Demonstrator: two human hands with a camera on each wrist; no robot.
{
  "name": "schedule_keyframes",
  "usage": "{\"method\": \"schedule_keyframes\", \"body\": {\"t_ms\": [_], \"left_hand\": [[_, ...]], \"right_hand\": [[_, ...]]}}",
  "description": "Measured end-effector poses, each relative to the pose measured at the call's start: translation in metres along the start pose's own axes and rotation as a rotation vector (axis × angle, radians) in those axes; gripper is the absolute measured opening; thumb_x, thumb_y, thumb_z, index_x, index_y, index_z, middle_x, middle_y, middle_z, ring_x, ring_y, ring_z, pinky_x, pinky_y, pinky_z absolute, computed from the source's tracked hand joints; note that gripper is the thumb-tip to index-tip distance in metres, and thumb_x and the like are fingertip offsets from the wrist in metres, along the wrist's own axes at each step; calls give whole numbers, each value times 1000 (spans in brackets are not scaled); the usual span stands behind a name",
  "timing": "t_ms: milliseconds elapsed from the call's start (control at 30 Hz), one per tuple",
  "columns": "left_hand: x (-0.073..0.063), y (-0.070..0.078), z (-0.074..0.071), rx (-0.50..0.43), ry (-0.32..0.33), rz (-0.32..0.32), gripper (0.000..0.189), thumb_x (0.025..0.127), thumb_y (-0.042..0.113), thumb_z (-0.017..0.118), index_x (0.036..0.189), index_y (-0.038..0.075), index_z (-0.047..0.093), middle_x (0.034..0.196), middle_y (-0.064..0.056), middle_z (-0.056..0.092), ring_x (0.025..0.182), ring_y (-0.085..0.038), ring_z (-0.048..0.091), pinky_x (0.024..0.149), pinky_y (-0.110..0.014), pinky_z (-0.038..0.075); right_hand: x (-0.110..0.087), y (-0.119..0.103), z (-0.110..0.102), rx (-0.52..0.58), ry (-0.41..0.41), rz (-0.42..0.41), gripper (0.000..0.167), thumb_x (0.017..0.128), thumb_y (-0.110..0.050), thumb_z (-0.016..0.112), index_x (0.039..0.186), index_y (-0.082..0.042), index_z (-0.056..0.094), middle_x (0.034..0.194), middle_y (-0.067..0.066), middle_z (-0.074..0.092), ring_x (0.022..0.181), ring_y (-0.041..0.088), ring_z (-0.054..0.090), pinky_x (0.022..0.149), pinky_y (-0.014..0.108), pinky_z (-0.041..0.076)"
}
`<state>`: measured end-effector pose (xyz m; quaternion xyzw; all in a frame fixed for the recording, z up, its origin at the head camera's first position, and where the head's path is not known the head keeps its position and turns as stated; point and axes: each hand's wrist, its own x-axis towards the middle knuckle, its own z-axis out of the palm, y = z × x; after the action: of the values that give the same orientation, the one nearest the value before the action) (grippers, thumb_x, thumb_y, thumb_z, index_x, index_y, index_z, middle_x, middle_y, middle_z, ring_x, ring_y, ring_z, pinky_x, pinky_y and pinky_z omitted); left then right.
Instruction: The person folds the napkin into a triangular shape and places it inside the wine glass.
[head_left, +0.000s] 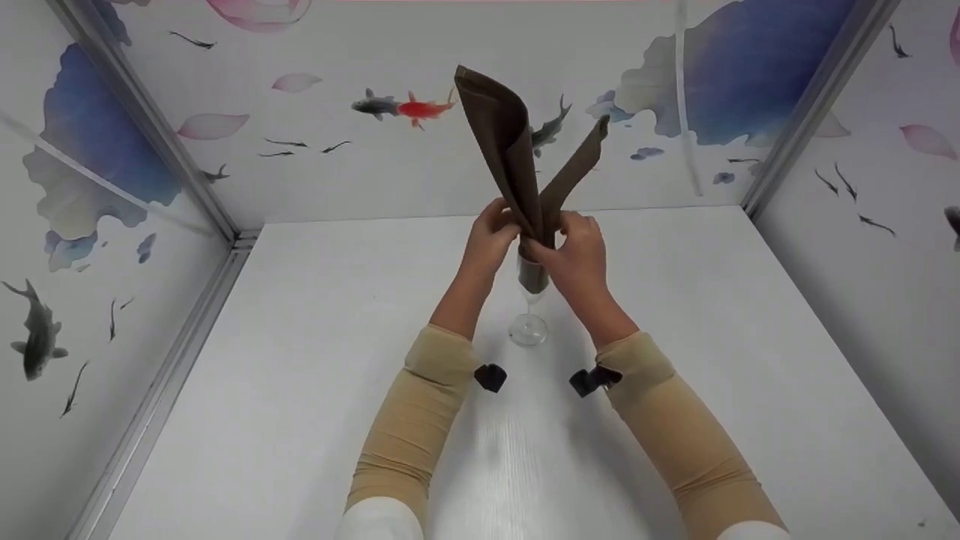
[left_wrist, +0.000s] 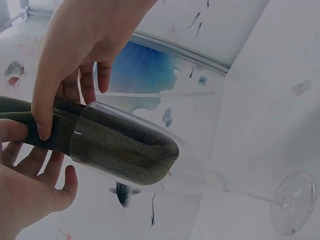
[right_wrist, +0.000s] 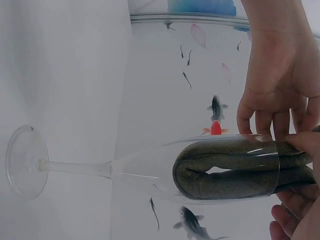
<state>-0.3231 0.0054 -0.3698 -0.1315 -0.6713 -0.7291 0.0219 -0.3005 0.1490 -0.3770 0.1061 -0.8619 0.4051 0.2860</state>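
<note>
A folded brown cloth napkin (head_left: 495, 135) stands with its lower, doubled end inside a clear champagne flute (head_left: 528, 330). Above the rim its two ends fan out, the left one wide and rolled, the right one narrow. My left hand (head_left: 493, 238) pinches the cloth from the left just over the rim. From the other side my right hand (head_left: 581, 251) grips it, thumb across the front. In the left wrist view the rounded fold of the napkin (left_wrist: 125, 145) sits partway down the bowl. A gap shows between the folds in the right wrist view.
The flute's foot is on a white table (head_left: 300, 375). Panels printed with fish, petals and blue leaves enclose it at the back (head_left: 337, 180) and both sides. Small black devices (head_left: 491, 377) sit at both wrists.
</note>
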Motion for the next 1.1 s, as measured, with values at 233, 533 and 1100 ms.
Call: {"method": "schedule_keyframes", "body": {"t_ms": [233,533,1100], "left_hand": [[2,10,5,29,6,56,42,88,-1,59,129,7,59,116,-10,66,108,-18,61,95,-31,46],[1,11,8,115,76,83,35,87,-7,65,118,7,63,103,-6,69,97,-16,65,87,-27,50],[-11,1,15,262,132,99,27,88,0,68,112,9,62,98,-3,71,93,-12,66,80,-27,52]], "right_hand": [[7,-5,-8,70,-52,27,30,82,-18,78,103,-3,63,86,8,62,80,21,56,69,35,46],[12,-12,-17,68,-181,96,32,83,-13,78,107,-2,60,91,11,64,80,23,59,71,39,51],[-1,-4,-8,-12,-92,42,25,77,-9,78,95,-2,62,83,10,66,76,25,60,69,41,48]]}}
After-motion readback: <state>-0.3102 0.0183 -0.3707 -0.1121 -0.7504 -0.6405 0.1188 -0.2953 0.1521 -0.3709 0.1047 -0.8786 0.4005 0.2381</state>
